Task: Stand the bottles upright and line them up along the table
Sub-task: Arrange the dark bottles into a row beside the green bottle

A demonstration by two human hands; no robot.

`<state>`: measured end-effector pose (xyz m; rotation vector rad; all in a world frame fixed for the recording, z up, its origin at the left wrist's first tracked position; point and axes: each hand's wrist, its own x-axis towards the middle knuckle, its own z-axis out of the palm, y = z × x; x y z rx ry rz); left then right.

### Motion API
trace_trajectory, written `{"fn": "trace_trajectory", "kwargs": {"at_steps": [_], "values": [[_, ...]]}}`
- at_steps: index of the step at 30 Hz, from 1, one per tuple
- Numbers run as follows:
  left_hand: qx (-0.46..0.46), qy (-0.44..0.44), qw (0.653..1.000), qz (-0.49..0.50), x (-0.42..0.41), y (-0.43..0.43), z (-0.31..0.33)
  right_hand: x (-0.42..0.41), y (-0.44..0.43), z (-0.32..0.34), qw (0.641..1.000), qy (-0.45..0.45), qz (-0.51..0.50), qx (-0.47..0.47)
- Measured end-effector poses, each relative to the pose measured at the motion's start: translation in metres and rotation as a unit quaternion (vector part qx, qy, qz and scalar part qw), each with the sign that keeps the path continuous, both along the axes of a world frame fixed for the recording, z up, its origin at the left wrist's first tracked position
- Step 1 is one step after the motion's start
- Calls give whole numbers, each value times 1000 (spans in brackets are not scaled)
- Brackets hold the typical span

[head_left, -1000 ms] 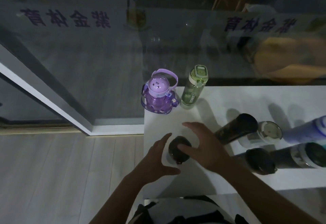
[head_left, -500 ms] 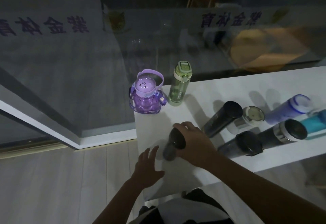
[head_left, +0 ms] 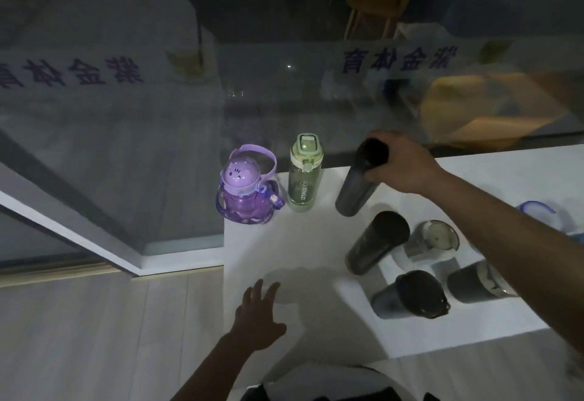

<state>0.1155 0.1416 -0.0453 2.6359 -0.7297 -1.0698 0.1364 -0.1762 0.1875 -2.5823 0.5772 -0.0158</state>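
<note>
Placement step was in hand. Left hand (head_left: 257,313) hovered, fingers spread, holding nothing, over the white surface (head_left: 303,261). Purple bottle (head_left: 245,192) and green bottle (head_left: 304,176) stood upright at the far edge. Right hand's (head_left: 399,167) grip was clamped on the dark bottle (head_left: 358,185), near the green one. Judgement: set it down, release, then fetch 1 of 4 remaining bottles (head_left: 377,241).

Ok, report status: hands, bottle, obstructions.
Right hand gripping dark bottle beside green bottle. Left hand open, empty. Other bottles near, slot unobstructed.
</note>
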Motion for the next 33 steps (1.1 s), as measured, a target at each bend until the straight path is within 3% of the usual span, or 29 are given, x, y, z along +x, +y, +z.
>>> {"fn": "trace_trajectory", "kwargs": {"at_steps": [10, 17, 28, 33], "values": [[53, -43, 996, 56, -28, -34, -6, 57, -59, -84, 998, 8, 66, 7], [22, -43, 987, 152, -41, -47, 2, 69, -61, -113, 993, 14, 117, 13], [-36, -39, 970, 239, -54, -67, 24, 69, -67, -115, 990, 13, 141, -26], [-104, -33, 967, 230, -44, -73, 45, 56, -67, -98, 991, 20, 128, 40]]}}
